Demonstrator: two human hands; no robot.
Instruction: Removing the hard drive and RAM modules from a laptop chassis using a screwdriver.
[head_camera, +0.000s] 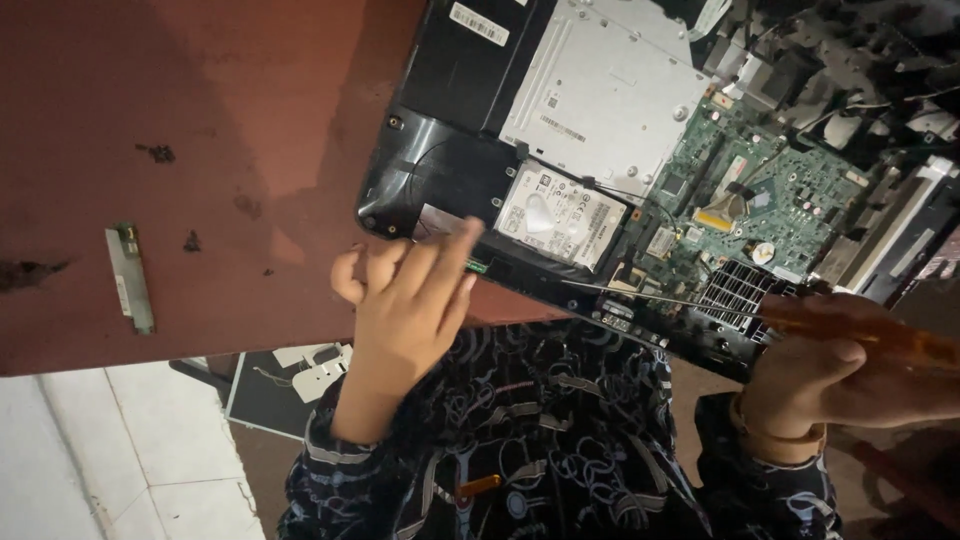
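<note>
A red-brown table (200, 100) fills the upper left, white floor tiles (100, 450) below. An opened laptop (600, 150) lies upper centre. The left hand (405, 300) is raised, fingers loosely spread; a screwdriver (800, 320) is gripped by the right hand (830, 375).

Opened laptop (640, 170), underside up, on red-brown desk (200, 150), overhanging its near edge; green circuit board (760, 200), hard drive (557, 215) and silver optical drive (600, 90) exposed. Left hand (405, 295) at the laptop's near-left corner, fingers loosely curled. Right hand (830, 370) grips orange-handled screwdriver (870, 335), its shaft lying across the laptop's near edge. Small green strip (130, 278) near the desk's left edge.
</note>
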